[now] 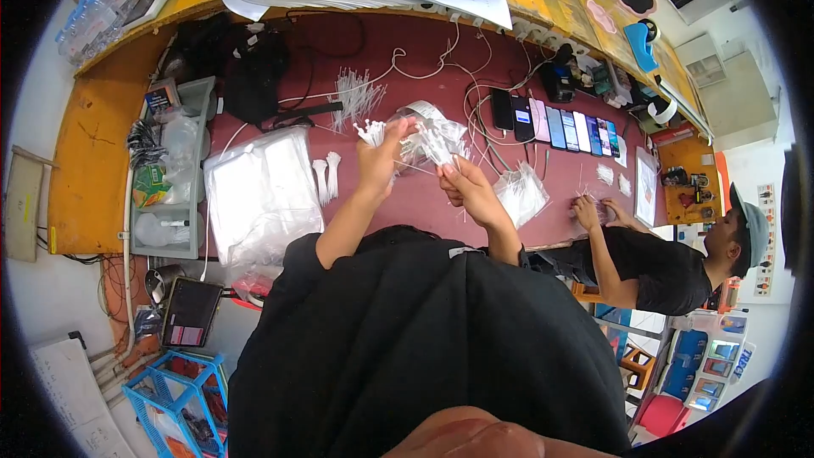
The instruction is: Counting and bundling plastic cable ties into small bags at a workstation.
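Note:
My left hand (378, 162) holds a bunch of white cable ties (370, 132), their heads fanned out above the thumb side. In my right hand (469, 187) is another bunch of white cable ties (434, 145), tilted up to the left. A single tie stretches across the gap between my hands. Just beyond them, partly hidden, lies a clear plastic bag (427, 112) with a printed label. Two tidy cable tie bundles (326, 178) rest left of my left hand. A loose heap of cable ties (357, 98) lies farther back. Right of my right hand sits a clear bag full of cable ties (521, 191).
Flat plastic bags (264, 184) are stacked at left, beside a grey bin (168, 242). Several phones (563, 129) line the dark red table (413, 210) at right, with white cables (439, 67) behind. A co-worker (648, 254) handles cable ties nearby. A yellow shelf (559, 13) overhangs the back.

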Available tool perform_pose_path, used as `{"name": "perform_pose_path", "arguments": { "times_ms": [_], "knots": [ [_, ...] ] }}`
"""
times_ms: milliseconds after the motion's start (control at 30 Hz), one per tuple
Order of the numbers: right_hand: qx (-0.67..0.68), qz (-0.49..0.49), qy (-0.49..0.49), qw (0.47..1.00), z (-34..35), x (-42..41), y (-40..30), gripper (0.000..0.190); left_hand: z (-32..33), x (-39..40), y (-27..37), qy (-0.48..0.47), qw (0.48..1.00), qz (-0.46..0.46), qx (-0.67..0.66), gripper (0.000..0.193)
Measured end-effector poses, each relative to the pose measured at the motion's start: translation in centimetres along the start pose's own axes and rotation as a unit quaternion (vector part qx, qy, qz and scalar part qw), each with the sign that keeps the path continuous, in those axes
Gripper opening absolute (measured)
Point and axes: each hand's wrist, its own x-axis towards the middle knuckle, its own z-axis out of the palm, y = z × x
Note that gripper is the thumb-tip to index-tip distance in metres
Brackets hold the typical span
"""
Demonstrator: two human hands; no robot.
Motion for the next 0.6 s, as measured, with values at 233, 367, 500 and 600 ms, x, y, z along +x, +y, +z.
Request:
{"name": "perform_pose_path", "arguments": {
  "times_ms": [233, 367, 500, 600],
  "knots": [
    [0.005, 0.004, -0.016, 1.0, 0.0, 0.1, 0.0, 0.019, -1.5, 0.5, -0.8, -0.054, 0.996, 0.003, 0.072, 0.021],
    [0.002, 0.001, -0.012, 1.0, 0.4, 0.2, -0.2, 0.019, -2.0, 0.8, -1.3, -0.04, 0.998, 0.005, 0.039, 0.02],
    [-0.001, 0.009, -0.007, 1.0, 0.2, 0.2, -0.3, 0.019, -1.2, 0.7, -0.9, -0.029, 0.999, -0.01, 0.025, 0.024],
    [0.001, 0.007, -0.009, 1.0, 0.1, 0.1, -0.1, 0.02, -0.8, 0.3, -0.1, -0.003, 1.0, -0.019, -0.007, 0.025]
  ]
}}
